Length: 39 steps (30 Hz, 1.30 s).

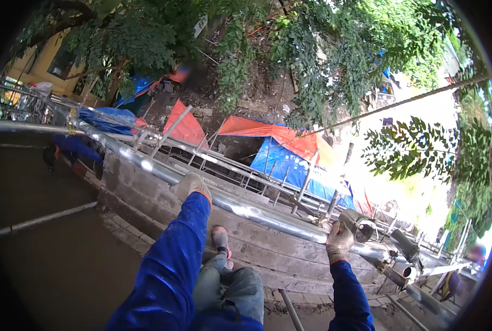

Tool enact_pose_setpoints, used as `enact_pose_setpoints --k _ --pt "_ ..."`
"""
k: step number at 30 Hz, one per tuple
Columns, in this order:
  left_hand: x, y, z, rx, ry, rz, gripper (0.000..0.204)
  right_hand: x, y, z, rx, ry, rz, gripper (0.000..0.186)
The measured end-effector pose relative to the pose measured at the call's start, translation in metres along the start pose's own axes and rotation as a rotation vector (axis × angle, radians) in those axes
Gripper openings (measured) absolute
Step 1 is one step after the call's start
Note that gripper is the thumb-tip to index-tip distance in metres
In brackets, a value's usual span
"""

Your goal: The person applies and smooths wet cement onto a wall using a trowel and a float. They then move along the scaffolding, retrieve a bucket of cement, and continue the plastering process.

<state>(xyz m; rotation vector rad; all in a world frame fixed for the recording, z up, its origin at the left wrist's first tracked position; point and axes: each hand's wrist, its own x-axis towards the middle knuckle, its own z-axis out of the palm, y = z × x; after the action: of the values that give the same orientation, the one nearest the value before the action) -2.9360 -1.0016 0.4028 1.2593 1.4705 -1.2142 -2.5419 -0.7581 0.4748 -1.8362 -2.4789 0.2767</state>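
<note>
My left hand (191,188), in a pale work glove, is closed over a long silver metal pipe (251,212) that runs diagonally across the view. At the right, my gloved right hand (338,243) grips a short, wide metal cylinder (360,226) with an open end, just above the pipe. Beside it, several pipes meet at clamps (406,271). My foot (221,237) rests on a grey concrete ledge (279,254) below the pipe.
A co-worker in blue (75,149) bends at the left over dark grey ground (42,187). Scaffold bars (160,144) line the edge, with orange and blue tarps (279,154) and trees (146,33) beyond. A rope (422,95) crosses the upper right; a loose pole (53,218) lies at lower left.
</note>
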Motion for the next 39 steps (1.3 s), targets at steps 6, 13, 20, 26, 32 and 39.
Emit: enact_pose_setpoints --k 6,13,20,26,32,39 --pt "-0.003 -0.004 0.01 -0.07 -0.007 -0.142 0.04 -0.007 -0.006 -0.001 -0.036 -0.031 -0.015 0.032" --pt "-0.017 0.003 -0.008 0.094 0.125 -0.084 0.037 -0.01 0.007 -0.004 0.006 -0.054 0.017 0.028" --pt "0.106 -0.013 0.107 0.296 0.312 -0.256 0.044 0.01 0.006 -0.026 -0.034 -0.15 0.014 0.033" --pt "0.084 -0.014 0.074 0.295 0.236 -0.184 0.037 -0.004 0.014 -0.042 -0.013 -0.194 0.018 0.034" --pt "0.024 0.003 0.04 0.363 0.179 -0.141 0.032 -0.006 0.008 -0.035 -0.086 -0.144 -0.008 0.036" --pt "0.006 0.0 0.023 0.272 0.201 -0.11 0.031 0.003 0.004 -0.031 -0.141 -0.222 0.022 0.043"
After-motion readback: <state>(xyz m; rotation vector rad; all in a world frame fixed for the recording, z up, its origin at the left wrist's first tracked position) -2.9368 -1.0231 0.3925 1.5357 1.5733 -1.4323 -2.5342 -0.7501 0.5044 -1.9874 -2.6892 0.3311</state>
